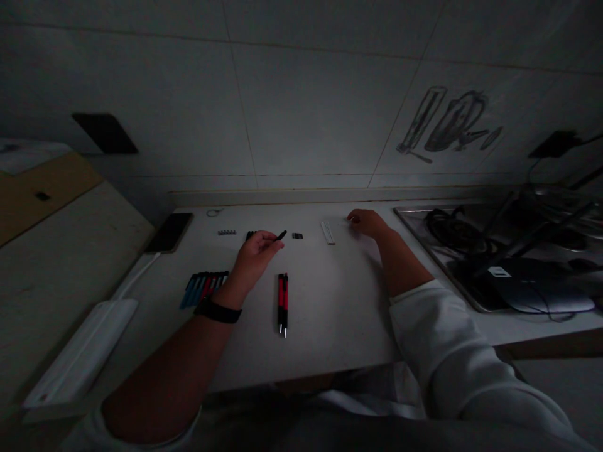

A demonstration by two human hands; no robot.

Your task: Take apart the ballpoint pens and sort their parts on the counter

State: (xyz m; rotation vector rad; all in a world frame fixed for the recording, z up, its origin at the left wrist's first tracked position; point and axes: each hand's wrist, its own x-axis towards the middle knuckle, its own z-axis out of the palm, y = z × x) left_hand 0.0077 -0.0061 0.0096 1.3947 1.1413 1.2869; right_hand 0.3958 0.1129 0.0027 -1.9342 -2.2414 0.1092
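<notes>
My left hand (254,254) is raised over the white table (330,314) with its fingers closed on a small black pen part (279,236). A dark band circles that wrist. My right hand (365,223) reaches to the far side, its fingers curled down near a row of thin white rods (328,231); what it holds, if anything, is hidden. Two red and black pens (282,302) lie side by side in the middle. A row of blue and red pen barrels (205,287) lies by my left wrist. Small dark parts (227,232) and another black piece (296,236) sit farther back.
A phone (169,232) lies at the table's back left, with a white cable leading to a long white box (80,355). At the right stands a metal sink (499,263) holding cables and a dark device. The room is dim.
</notes>
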